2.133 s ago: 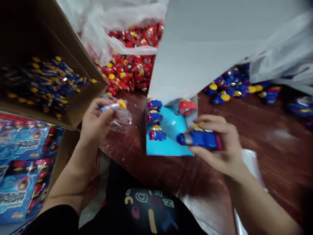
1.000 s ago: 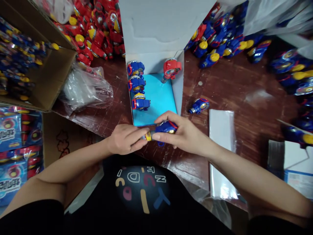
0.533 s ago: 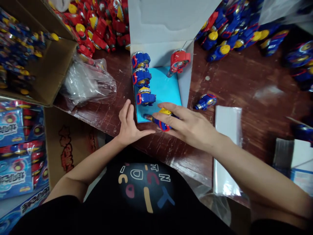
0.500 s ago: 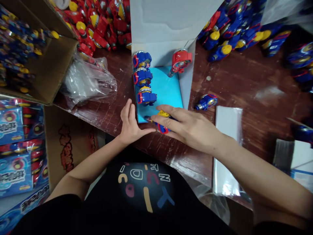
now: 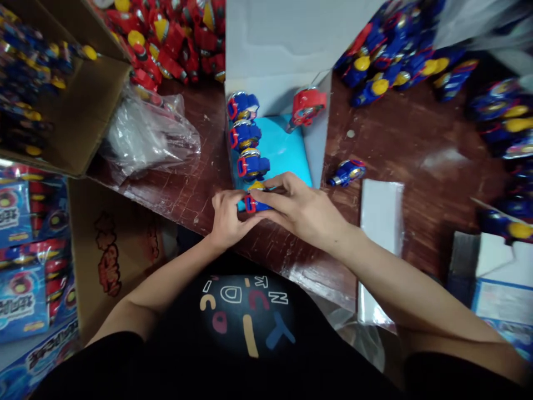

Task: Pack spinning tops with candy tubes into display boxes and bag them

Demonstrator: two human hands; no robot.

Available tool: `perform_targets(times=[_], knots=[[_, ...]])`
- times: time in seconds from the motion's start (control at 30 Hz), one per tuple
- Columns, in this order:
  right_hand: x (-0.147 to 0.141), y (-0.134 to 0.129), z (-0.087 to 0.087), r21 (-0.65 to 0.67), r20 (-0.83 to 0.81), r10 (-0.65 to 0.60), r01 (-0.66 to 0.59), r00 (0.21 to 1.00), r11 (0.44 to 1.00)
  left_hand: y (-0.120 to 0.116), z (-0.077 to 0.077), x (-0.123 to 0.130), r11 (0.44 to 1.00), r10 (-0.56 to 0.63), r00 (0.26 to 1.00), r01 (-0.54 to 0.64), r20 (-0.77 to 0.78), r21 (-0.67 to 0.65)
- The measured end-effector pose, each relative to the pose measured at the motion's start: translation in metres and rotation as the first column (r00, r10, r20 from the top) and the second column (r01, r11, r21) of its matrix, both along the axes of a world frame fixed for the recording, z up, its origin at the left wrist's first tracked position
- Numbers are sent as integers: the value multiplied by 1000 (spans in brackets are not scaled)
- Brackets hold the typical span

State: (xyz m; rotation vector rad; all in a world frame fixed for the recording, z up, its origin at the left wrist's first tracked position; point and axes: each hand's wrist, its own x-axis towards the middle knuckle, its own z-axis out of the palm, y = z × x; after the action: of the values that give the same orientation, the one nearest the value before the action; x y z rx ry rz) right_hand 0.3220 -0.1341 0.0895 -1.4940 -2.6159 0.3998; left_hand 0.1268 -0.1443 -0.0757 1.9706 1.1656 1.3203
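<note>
My right hand (image 5: 308, 208) is closed on a blue toy with red and yellow parts (image 5: 259, 204), at the front left of an open white box (image 5: 320, 139) with a bright blue inner face. My left hand (image 5: 229, 219) is wrapped about the box's front left corner, its thumb reaching under the toy; its fingertips are partly hidden. Behind the held toy, three similar blue toys (image 5: 253, 164) stand in a row along the left wall. One red toy (image 5: 308, 105) stands at the box's back right.
Right of the box lie a loose blue toy (image 5: 348, 172) and a stack of clear plastic bags (image 5: 380, 239). Piles of red toys (image 5: 170, 41) and blue toys (image 5: 387, 61) sit behind. At left are a crumpled plastic bag (image 5: 145, 133) and a cardboard carton (image 5: 94, 105) of toys.
My right hand has moved left and slightly back with the blue toy, bringing it in line with the row. My left hand's stretched fingers have curled in at the box corner.
</note>
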Motion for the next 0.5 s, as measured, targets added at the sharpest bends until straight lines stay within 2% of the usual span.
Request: perform_targets(times=[0.1,0.23,0.4,0.5], knots=[[-3,0,-6,-28,24,9,-8,1000,1000,1,-7,6,995,12,998,-18,-60,-101],[3,6,-8,-68,44,36,-33,998,997,-1,-15,7,988,31,996,-43,-84,-148],[12,5,-6,-97,-31,43,-45,999,994,-12,-9,4,978,7,982,-46,-188,-204],[8,-2,-9,-74,-17,-15,13,1000,997,-10,-1,3,976,0,990,-31,-144,-214]])
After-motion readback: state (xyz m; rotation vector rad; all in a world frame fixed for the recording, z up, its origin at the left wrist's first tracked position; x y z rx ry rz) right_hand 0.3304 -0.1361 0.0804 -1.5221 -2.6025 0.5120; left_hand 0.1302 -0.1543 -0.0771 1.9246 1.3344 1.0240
